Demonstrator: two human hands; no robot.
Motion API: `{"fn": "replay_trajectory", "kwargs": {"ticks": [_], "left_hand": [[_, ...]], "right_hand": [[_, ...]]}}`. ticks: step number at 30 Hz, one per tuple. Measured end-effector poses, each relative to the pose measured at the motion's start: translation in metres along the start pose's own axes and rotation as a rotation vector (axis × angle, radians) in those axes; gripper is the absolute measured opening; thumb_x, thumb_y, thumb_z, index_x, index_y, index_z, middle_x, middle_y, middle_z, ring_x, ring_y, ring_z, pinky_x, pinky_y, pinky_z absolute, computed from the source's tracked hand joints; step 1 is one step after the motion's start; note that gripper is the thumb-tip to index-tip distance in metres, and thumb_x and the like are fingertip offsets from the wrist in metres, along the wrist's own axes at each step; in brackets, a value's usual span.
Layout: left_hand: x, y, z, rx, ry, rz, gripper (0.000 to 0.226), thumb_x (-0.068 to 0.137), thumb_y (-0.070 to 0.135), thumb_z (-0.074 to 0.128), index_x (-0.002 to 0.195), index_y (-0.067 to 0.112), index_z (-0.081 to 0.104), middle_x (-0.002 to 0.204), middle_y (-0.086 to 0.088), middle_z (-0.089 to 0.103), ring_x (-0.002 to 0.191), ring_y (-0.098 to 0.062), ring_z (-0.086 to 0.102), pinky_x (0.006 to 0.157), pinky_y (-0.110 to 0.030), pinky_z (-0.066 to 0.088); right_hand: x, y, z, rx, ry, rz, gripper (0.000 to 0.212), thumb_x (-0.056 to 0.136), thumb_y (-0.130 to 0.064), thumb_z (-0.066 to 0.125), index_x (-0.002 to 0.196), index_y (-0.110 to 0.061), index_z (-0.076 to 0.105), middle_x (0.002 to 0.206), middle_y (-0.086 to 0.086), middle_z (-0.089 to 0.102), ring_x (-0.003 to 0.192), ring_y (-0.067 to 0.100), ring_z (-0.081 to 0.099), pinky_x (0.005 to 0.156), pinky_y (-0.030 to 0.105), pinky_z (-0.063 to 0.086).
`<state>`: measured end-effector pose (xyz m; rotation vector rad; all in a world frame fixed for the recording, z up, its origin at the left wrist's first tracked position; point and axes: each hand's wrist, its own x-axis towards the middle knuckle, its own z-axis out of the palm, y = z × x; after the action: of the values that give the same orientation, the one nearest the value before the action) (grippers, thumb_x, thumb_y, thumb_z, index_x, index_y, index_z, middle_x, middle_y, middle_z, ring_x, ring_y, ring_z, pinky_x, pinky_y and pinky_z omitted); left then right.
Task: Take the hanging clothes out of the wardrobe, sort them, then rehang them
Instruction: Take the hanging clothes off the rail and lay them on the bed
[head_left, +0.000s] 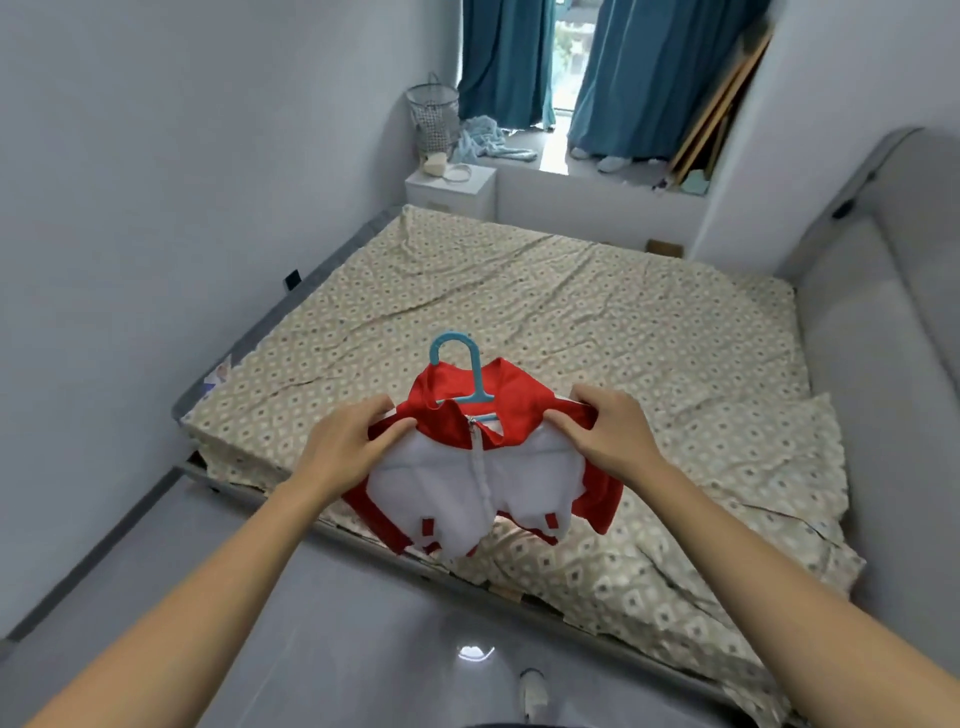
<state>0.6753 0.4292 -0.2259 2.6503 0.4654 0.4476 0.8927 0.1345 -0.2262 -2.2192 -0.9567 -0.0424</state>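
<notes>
A small red and white zip jacket (467, 473) hangs on a light blue plastic hanger (462, 369) above the near edge of the bed (571, 322). My left hand (348, 447) grips the jacket's left shoulder and my right hand (608, 431) grips its right shoulder. The hanger's hook points away from me, over the bed. The jacket's lower hem droops toward the bed frame. No wardrobe is in view.
The bed's patterned beige sheet is wrinkled, with a matching pillow (753, 457) at the right. A grey padded headboard (872, 312) runs along the right. A white nightstand (451, 189), wire basket (434, 117) and teal curtains (597, 67) stand at the far end. Grey floor (311, 623) lies below me.
</notes>
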Motion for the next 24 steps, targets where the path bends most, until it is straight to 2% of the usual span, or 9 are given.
{"fn": "replay_trajectory", "kwargs": {"ticks": [5,13,19,24], "left_hand": [[-0.012,-0.011,-0.002,-0.052,-0.031,0.080,0.051,0.093,0.069,0.051,0.069,0.027,0.036,0.060,0.007,0.050,0.061,-0.015,0.052,0.056,-0.039,0.039],[0.002,-0.026,-0.007,-0.042,-0.059,0.136,0.054,0.092,0.073,0.049,0.073,0.023,0.040,0.061,0.007,0.052,0.064,-0.018,0.057,0.054,-0.036,0.036],[0.036,-0.036,0.010,0.001,-0.109,0.153,0.050,0.096,0.063,0.060,0.071,0.028,0.036,0.060,0.010,0.050,0.063,-0.016,0.050,0.054,-0.035,0.031],[0.078,-0.057,0.048,0.040,-0.174,0.153,0.053,0.096,0.068,0.054,0.073,0.023,0.038,0.062,0.008,0.052,0.064,-0.016,0.053,0.053,-0.035,0.032]], "right_hand": [[-0.044,-0.025,0.003,-0.063,0.083,0.079,0.059,0.087,-0.049,0.077,0.063,-0.020,0.032,0.053,-0.004,0.038,0.053,0.011,0.040,0.056,0.040,0.036],[-0.066,-0.044,0.013,-0.084,0.162,0.146,0.056,0.086,-0.056,0.070,0.062,-0.021,0.032,0.052,-0.003,0.037,0.053,0.015,0.041,0.055,0.041,0.036],[-0.056,-0.026,0.032,-0.073,0.162,0.244,0.058,0.086,-0.057,0.070,0.063,-0.016,0.034,0.052,-0.001,0.038,0.052,0.015,0.042,0.055,0.042,0.038],[-0.029,0.006,0.057,-0.065,0.122,0.315,0.058,0.088,-0.050,0.075,0.062,-0.020,0.033,0.051,-0.004,0.038,0.053,0.012,0.042,0.055,0.037,0.034]]}}
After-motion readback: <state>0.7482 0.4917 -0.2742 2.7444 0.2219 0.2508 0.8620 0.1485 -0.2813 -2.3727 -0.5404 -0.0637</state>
